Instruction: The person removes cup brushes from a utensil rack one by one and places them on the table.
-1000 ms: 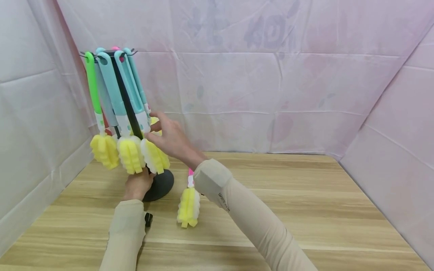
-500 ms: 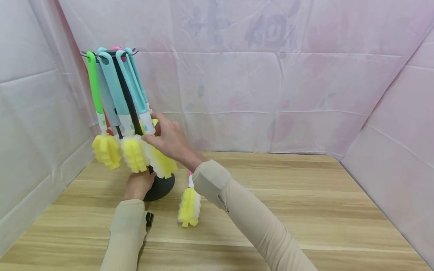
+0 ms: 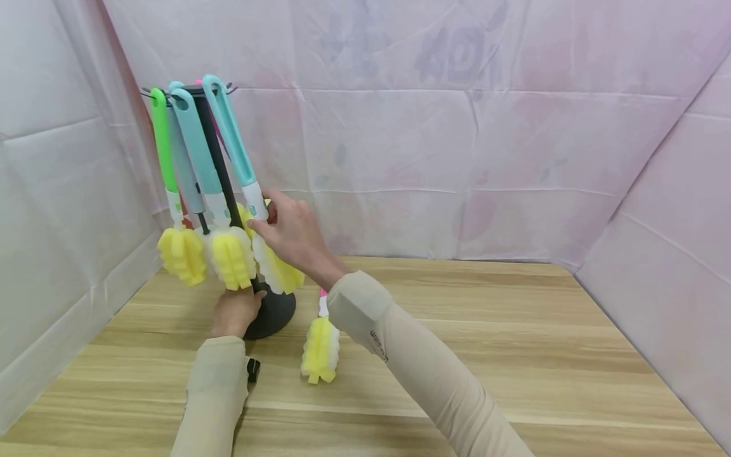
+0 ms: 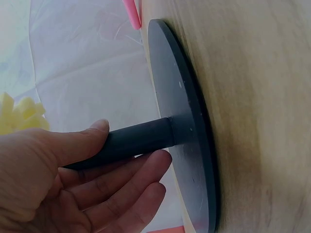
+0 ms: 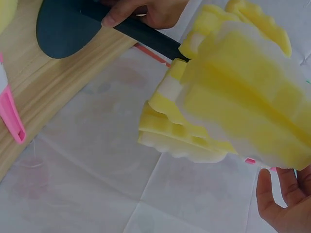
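My right hand (image 3: 294, 235) pinches the white neck of a turquoise-handled sponge bottle brush (image 3: 231, 139). Its loop is level with the hooks atop a black stand (image 3: 219, 162); whether it still touches a hook I cannot tell. The yellow-and-white sponge head (image 5: 248, 97) fills much of the right wrist view. Low on the stand's pole (image 4: 141, 137), just above the round base (image 3: 275, 316), my left hand (image 3: 235, 312) holds on with thumb and fingers. Other brushes hang there, including a green-handled one (image 3: 162, 143) and another turquoise one (image 3: 197, 143).
A pink-handled sponge brush (image 3: 321, 349) lies on the wooden table (image 3: 485, 349), right of the base. A small black object (image 3: 253, 369) sits beside the left sleeve. Pale cloth walls (image 3: 388, 146) enclose the back and sides.
My right hand has taken hold of the turquoise brush and drawn it slightly right and up, its loop rising from hook height. The left hand keeps its hold on the pole.
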Demonstrator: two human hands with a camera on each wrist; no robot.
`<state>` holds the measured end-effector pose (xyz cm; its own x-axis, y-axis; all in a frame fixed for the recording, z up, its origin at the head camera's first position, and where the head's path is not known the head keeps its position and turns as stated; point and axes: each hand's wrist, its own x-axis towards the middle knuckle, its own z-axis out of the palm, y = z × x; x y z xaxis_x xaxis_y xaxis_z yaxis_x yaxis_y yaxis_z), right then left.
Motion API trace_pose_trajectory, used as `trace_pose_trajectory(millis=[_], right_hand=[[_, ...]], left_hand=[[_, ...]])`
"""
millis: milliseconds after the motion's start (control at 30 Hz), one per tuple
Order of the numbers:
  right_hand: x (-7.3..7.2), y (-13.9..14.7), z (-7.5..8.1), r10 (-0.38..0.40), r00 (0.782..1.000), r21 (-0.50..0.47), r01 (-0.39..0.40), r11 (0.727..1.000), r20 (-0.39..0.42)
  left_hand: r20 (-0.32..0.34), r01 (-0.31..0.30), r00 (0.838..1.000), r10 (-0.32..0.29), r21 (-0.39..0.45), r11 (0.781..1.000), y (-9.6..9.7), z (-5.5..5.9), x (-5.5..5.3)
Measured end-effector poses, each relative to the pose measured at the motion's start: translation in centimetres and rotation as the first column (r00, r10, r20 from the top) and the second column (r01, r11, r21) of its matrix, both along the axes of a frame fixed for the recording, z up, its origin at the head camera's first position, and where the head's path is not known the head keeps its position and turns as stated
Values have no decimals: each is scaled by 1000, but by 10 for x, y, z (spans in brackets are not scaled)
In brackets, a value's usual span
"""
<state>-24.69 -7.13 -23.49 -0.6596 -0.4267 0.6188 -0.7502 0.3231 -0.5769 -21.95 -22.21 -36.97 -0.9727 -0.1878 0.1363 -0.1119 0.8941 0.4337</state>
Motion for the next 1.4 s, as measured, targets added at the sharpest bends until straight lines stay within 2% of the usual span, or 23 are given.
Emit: trace_pose_trajectory(millis=[167,833,1400], right_hand=[[1,3,2,6,1000,-21,-7,1000,-6],[2,8,-8,52,998,-46,-51,998,21],[-1,18,-14,28,999,-57,-27,998,30]], left_hand=[[-28,7,1000,-7,-16,1000,0,-1,1],[-5,3,1000,-3,-11,1000,-2,0,2],[-54,25,998,-26,-27,999,-3,-2,2]])
